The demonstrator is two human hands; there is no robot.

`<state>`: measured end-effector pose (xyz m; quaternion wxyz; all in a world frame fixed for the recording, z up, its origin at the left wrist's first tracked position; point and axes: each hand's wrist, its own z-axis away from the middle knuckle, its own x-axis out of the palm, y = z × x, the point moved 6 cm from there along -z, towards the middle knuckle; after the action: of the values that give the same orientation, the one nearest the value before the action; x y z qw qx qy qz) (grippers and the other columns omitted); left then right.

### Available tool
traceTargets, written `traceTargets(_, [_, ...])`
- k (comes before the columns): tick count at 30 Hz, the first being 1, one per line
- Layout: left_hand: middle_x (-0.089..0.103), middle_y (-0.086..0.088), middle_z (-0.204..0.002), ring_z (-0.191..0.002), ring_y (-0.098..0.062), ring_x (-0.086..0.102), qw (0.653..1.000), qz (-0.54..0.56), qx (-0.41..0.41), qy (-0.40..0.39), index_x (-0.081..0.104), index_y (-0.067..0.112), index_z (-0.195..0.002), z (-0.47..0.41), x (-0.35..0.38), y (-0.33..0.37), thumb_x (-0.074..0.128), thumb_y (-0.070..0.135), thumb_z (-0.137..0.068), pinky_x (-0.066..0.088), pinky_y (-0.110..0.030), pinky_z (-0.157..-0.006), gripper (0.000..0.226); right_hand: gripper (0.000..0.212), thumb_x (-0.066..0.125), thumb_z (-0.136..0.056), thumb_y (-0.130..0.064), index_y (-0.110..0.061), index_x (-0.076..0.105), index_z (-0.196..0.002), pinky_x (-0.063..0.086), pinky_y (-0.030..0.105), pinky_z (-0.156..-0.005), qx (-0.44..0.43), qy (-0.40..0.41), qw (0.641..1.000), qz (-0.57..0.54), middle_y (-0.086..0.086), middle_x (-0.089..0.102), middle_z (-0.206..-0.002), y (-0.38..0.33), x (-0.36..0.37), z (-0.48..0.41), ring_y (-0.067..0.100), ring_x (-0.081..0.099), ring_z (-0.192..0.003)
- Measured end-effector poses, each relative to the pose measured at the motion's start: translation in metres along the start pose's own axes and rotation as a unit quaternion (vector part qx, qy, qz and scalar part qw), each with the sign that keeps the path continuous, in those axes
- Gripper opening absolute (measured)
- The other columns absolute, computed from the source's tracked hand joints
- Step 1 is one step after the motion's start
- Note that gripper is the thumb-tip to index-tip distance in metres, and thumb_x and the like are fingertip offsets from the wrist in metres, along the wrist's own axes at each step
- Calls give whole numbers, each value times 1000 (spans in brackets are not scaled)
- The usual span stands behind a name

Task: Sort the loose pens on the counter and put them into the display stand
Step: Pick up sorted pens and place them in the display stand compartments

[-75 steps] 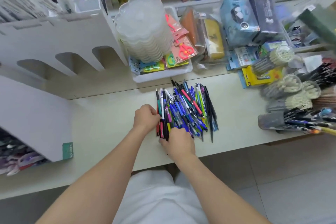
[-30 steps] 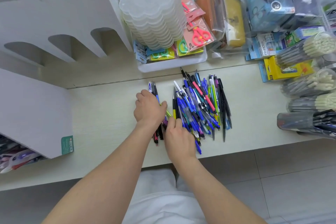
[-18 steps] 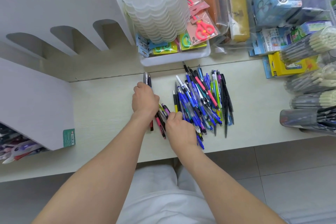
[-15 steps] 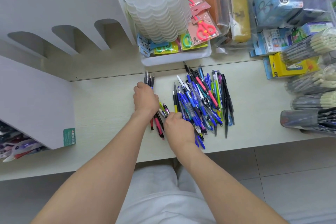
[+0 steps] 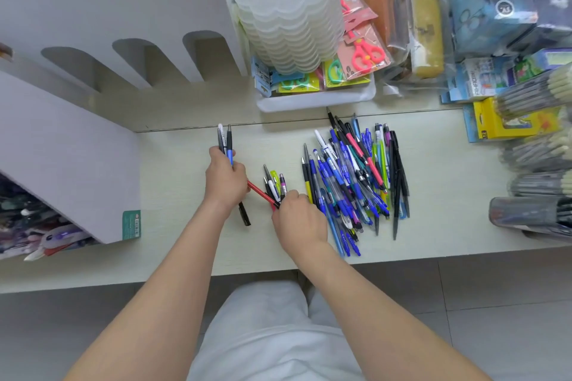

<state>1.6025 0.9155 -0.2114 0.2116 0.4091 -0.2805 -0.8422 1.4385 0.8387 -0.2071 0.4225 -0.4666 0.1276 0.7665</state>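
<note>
On the table (image 5: 173,170), just left of the pens, the left grip (image 5: 226,179) was clenched round a handful of picked pens (image 5: 225,141). Their tips pointed away and lay roughly parallel, probably so the lot stayed squared for dropping into one slot. A red pen (image 5: 260,193) slanted between the two hands. The right grip (image 5: 298,216) had its fingers curled on the near ends of a small cluster (image 5: 274,184), apparently drawing the next ones out. This cluster lay apart from the main heap (image 5: 353,176), which looked like unsorted stock, mostly blue barrels. The display stand (image 5: 123,25) stood at the back left, well apart from both hands, and no pens could be made out in its arched slots. Behind the heap, a white tray (image 5: 315,100) held a stack of translucent lids (image 5: 288,9) and carded scissors (image 5: 366,52). At the right edge, clear tubes (image 5: 535,93) lay on their sides, packed with cream-capped pens.
</note>
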Motion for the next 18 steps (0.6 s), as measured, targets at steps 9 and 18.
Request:
traceTargets(9, [57,-9,-97,-92,-36,56,997,-35,45,43,47,13,-129,6,-21,-22,50,7,-103,43,-40,-74,27,46,76,-89,-50,-10,59,-104,44,31,-52,-3,47,995,83,9,62,-93,-18,24,9,25,66,-77])
traceTargets(18, [71,-3,-100,-90,-19,63,996,64,-31,47,54,12,-119,19,-27,-36,51,17,-109,46,-23,-71,12,20,43,-106,-12,-3,56,-118,44,33,-61,-25,-18,988,154,13,68,-110,-13,25,5,27,71,-95])
